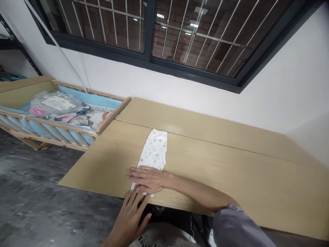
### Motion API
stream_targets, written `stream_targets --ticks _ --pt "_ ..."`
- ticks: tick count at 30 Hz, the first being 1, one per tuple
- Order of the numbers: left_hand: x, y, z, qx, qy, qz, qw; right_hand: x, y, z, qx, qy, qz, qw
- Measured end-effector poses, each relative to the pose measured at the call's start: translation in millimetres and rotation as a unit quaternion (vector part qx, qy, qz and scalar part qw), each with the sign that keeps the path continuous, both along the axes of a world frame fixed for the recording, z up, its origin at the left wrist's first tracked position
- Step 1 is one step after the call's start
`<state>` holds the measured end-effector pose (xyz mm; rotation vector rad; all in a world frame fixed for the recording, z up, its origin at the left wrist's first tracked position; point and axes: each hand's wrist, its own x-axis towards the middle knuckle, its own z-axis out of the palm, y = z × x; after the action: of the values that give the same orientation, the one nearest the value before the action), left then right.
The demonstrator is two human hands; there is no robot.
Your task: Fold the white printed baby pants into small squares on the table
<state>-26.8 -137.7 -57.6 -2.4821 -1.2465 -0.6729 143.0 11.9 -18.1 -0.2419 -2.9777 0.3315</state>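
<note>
A folded white baby garment with a small printed pattern lies lengthwise on the wooden table, reaching its front edge. My right hand rests flat across the lower part of the cloth, fingers stretched to the left. Just below it, my left hand has its fingers spread, with the fingertips at the cloth's near end by the table edge. Neither hand grips the fabric. The cloth under my right palm is hidden.
The pale wooden table extends far to the right, with a seam along its back. A wooden crib with blue lining stands at its left, holding clothes and a baby doll's or baby's form. Behind is a barred window.
</note>
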Motion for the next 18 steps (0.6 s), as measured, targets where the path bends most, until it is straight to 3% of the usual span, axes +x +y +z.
stream_targets --ticks 10,18 --pt "1.1 0.5 8.7 -0.030 0.017 0.008 0.999 11.2 49.8 -0.5 0.001 -0.018 -0.036 0.999" --pt "-2.3 2.7 14.7 -0.023 0.030 0.003 0.999 34.8 138.4 -13.3 -0.021 -0.042 -0.138 0.989"
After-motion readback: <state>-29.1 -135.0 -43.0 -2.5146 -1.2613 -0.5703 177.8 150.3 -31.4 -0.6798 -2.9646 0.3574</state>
